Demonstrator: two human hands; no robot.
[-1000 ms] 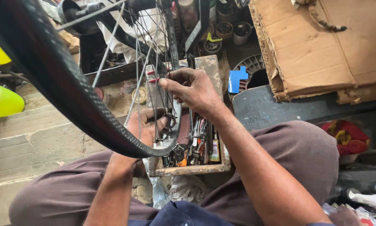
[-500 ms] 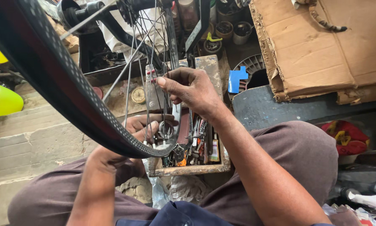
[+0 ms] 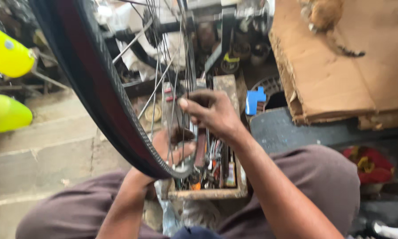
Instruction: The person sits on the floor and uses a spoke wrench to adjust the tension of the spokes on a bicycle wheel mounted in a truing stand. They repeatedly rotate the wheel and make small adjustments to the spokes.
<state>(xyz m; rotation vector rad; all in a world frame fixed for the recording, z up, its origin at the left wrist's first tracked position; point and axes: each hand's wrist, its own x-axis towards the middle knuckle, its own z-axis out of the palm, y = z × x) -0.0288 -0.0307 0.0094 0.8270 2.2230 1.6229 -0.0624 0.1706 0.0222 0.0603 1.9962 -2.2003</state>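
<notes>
A bicycle wheel with a black tyre (image 3: 97, 88) and thin steel spokes (image 3: 161, 75) stands upright in front of me, over my lap. My left hand (image 3: 165, 150) is behind the spokes at the wheel's lowest part, palm up against the rim (image 3: 183, 170). My right hand (image 3: 214, 115) is on the near side of the wheel, its fingers pinched on the spokes a little above the left hand. Whether a small tool sits between those fingers is hidden.
A wooden tray (image 3: 207, 194) of small tools lies under the wheel by my knees. A worn cardboard sheet (image 3: 340, 75) covers the right. Two yellow-green rounded objects (image 3: 4, 113) sit at the left, above concrete steps (image 3: 44, 150). Red cloth (image 3: 369, 163) lies lower right.
The view has shifted and blurred slightly. My left hand has slid a little to the right along the rim; my right hand stays pinched on the spokes.
</notes>
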